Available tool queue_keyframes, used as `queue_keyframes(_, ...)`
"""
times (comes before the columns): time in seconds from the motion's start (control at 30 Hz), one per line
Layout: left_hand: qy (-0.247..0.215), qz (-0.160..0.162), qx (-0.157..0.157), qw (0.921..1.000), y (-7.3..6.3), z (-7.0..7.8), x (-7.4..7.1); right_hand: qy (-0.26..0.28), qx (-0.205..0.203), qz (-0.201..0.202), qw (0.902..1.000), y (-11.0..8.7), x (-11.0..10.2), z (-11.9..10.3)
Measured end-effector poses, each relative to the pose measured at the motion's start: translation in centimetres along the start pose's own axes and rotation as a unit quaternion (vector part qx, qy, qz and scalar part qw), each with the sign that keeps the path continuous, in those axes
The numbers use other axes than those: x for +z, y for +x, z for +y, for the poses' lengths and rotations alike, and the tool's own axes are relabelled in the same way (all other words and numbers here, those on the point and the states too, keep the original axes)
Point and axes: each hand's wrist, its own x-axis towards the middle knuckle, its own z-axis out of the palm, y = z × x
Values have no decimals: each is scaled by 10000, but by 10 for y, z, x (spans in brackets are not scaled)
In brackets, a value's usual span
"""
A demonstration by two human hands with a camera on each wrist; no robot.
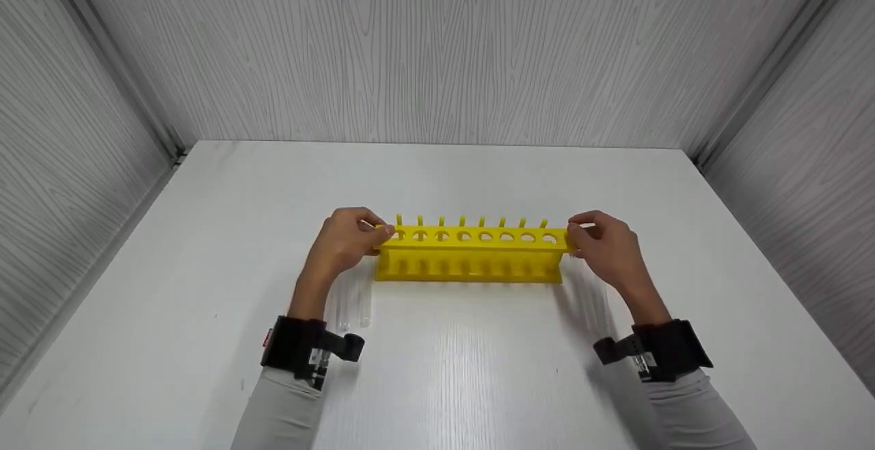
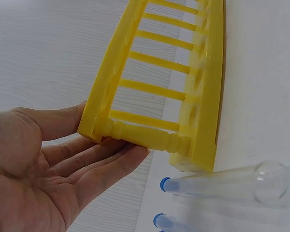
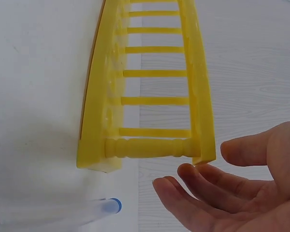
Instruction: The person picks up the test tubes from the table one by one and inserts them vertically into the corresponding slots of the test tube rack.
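Note:
A yellow test tube rack (image 1: 472, 247) stands upright on the white table, its row of round holes holding no tubes and its row of pegs at the back. At its left end my left hand (image 1: 345, 238) pinches the top rail, thumb on top and the other fingers beneath, beside the turned end post (image 2: 150, 137). My right hand (image 1: 608, 246) is at the other end, fingers loosely bent under the rail's corner. In the right wrist view its thumb (image 3: 244, 150) stands slightly off the rail.
Clear test tubes with blue ends lie on the table (image 1: 437, 381) at both sides of the rack. Some tubes (image 1: 343, 303) are by my left wrist, others (image 1: 596, 299) by my right wrist. Grey wood-grain panels (image 1: 437, 53) enclose the back and sides.

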Motion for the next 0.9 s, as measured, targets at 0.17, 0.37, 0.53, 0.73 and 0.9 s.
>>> queue_keyframes(0.17, -2, 13, 79, 10000, -1, 0, 0, -321, -26, 280, 9991, -1, -11, 3)
queue_keyframes(0.37, -52, 11, 187, 9998, -1, -1, -1, -733, 79, 356, 9966, 1, -22, 10)
queue_keyframes(0.53, -16, -4, 94, 10000, -1, 0, -1, -963, 351, -8, 9947, 4, -24, 19)
queue_keyframes(0.73, -2, -7, 19, 10000, -1, -2, -1, -1099, 667, -400, 9909, 7, -22, 26)
queue_keyframes(0.9, 6, 9, 25, 10000, -1, -2, -1, -1265, 816, -765, 9856, 9, -23, 30)
